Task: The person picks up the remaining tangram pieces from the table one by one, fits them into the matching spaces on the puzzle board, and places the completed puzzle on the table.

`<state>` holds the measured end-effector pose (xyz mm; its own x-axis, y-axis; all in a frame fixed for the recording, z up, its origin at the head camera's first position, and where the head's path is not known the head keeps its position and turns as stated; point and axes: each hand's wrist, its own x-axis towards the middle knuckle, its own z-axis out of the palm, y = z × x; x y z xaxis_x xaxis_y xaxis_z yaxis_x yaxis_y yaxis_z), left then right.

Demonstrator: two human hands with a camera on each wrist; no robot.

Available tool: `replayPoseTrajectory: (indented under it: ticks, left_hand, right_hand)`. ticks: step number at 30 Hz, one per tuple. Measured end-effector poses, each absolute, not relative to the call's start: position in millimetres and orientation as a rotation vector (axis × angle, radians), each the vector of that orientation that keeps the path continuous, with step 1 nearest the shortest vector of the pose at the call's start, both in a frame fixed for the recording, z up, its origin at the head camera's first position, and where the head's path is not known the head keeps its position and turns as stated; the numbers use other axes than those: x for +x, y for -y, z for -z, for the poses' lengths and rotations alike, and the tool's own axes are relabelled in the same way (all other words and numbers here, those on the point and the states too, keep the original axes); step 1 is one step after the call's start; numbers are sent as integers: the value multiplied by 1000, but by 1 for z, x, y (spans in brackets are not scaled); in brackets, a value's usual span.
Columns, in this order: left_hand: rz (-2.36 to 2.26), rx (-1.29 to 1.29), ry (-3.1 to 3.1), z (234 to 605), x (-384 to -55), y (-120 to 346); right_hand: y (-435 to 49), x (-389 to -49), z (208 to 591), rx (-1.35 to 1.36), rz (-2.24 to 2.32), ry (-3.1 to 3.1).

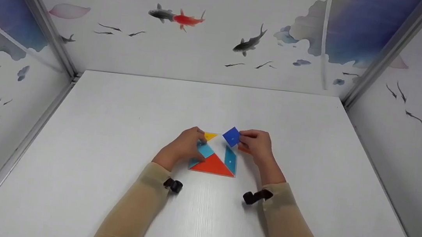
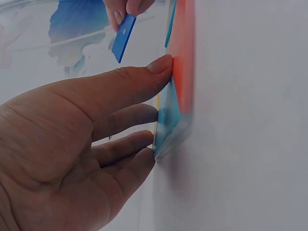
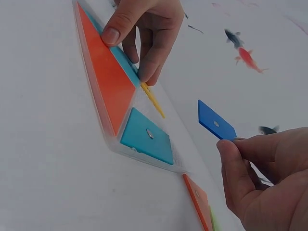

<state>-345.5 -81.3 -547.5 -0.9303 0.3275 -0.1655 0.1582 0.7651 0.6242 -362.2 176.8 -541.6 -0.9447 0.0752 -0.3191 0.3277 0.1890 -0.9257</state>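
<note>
My right hand (image 1: pixel 260 144) pinches a small blue square tangram piece (image 1: pixel 231 137) between thumb and fingers, raised over the far right corner of a clear tangram tray (image 1: pixel 219 145). The left hand (image 1: pixel 186 143) rests on the tray's left side, thumb on a large orange triangle (image 1: pixel 214 166) and fingertips by the teal piece (image 1: pixel 205 149) and yellow piece (image 1: pixel 210 136). A teal parallelogram (image 3: pixel 147 137) lies on the tray's right side, with a small silver dot on it. Part of the tray's left edge is hidden by the left hand.
Just right of the tray, partly under the right hand, lie an orange piece (image 3: pixel 196 199) and a green piece (image 3: pixel 214 220). The white table (image 1: pixel 118 105) is bounded by panels printed with fish at the back and sides.
</note>
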Motion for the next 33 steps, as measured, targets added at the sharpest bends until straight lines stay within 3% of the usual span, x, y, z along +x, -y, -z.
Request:
replayPoseTrajectory:
  ticks: [33]
  left_hand:
    - [-911, 367, -2689, 549, -349, 84]
  right_hand:
    - [-136, -366, 543, 440, 1854, -2259]
